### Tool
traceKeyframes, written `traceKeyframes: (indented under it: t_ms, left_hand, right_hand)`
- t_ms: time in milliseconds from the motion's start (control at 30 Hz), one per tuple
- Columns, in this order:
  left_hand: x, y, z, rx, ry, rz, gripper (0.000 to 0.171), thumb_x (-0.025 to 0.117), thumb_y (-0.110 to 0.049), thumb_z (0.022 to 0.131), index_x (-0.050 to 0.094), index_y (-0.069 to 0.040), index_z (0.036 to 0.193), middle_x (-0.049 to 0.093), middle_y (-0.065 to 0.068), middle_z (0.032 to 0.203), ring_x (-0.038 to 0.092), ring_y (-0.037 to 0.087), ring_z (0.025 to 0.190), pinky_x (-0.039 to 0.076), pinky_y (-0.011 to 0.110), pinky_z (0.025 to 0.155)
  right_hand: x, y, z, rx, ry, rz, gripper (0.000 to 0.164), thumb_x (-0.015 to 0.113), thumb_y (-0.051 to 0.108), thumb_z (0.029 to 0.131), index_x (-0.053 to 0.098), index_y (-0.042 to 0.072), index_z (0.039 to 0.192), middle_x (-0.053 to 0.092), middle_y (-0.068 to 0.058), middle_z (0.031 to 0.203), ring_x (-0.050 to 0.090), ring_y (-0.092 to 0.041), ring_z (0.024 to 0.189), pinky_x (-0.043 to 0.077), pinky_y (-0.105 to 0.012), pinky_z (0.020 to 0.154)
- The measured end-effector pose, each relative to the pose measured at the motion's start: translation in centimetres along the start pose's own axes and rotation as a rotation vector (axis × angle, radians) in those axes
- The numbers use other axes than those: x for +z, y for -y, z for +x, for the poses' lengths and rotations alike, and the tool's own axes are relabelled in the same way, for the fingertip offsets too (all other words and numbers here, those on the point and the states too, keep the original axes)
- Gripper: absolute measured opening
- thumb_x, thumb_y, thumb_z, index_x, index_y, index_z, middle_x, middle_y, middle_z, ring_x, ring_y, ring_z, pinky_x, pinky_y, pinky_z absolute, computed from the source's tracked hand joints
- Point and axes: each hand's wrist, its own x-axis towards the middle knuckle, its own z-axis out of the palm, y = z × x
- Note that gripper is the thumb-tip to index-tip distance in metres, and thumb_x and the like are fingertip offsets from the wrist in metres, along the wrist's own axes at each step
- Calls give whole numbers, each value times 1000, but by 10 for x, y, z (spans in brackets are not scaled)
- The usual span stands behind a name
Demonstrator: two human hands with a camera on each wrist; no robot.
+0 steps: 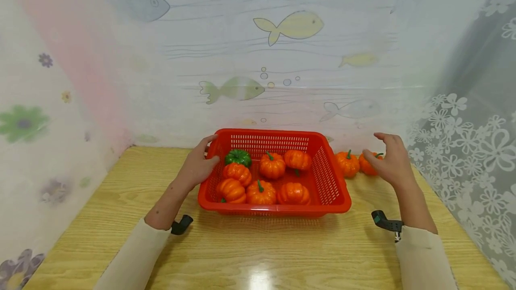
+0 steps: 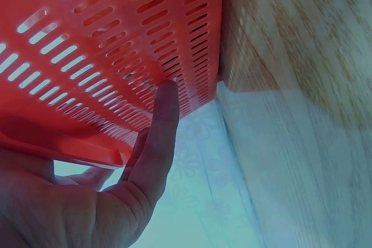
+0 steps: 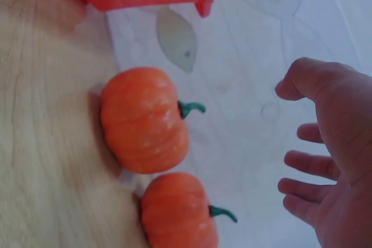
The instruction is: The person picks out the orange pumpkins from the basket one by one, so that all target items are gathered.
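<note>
A red plastic basket (image 1: 278, 208) with slotted walls stands on the table. Several small orange pumpkins (image 1: 272, 166) and one green pumpkin (image 1: 238, 158) lie inside it. At its left side my left hand (image 1: 198, 162) grips the rim, thumb over the top edge. In the left wrist view, fingers (image 2: 157, 143) reach beneath the rim along the slotted outer wall. My right hand (image 1: 393, 158) hovers with parted fingers, holding nothing. Close to it, two orange pumpkins with green stems, a nearer-basket one (image 3: 145, 120) and an outer one (image 3: 177, 212), sit outside the basket's right side.
The wood-grain table (image 1: 258, 249) backs onto a pale curtain (image 1: 225, 48) printed with fish. Another sheer curtain (image 1: 467, 133) with white flowers hangs along the right side. Flower-patterned fabric (image 1: 40, 147) borders the left.
</note>
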Motion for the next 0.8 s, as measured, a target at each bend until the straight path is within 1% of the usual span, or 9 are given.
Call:
traceKeyframes:
  t_ms: [67, 233, 467, 667, 800]
  left_hand:
    - [0, 0, 0, 2, 0, -4, 65, 52, -15, 106, 30, -16, 168, 54, 24, 142, 62, 38, 115, 63, 50, 90]
    - [0, 0, 0, 4, -1, -8, 65, 52, -14, 106, 30, -16, 168, 54, 24, 141, 61, 38, 115, 63, 51, 91]
    - [0, 0, 0, 5, 2, -5, 65, 52, -15, 106, 30, -16, 168, 55, 24, 141, 62, 38, 115, 63, 51, 90]
    - [0, 1, 1, 1, 2, -10, 66, 52, -15, 106, 30, -16, 168, 55, 23, 140, 62, 38, 114, 63, 51, 89]
    - [0, 1, 2, 2, 3, -13, 66, 52, -14, 106, 30, -16, 167, 54, 24, 139, 63, 38, 113, 63, 50, 88]
  right_hand:
    - [-1, 6, 1, -12, 6, 3, 61, 69, 19, 99, 49, -12, 147, 41, -38, 148, 40, -56, 133, 38, -77, 105]
    - [-3, 20, 3, -81, 4, 23, 59, 70, 16, 97, 50, -10, 146, 43, -36, 147, 42, -56, 133, 38, -77, 104]
    - [-2, 44, 3, -179, 18, 67, 57, 72, 12, 95, 52, -5, 146, 46, -30, 146, 44, -51, 133, 39, -75, 106]
    - [3, 61, 2, -283, 33, 56, 57, 73, 8, 92, 54, -4, 144, 48, -28, 144, 47, -48, 133, 43, -73, 104]
    - [8, 70, 2, -326, 46, 45, 57, 74, 6, 92, 55, -3, 144, 50, -26, 142, 49, -46, 130, 45, -70, 103]
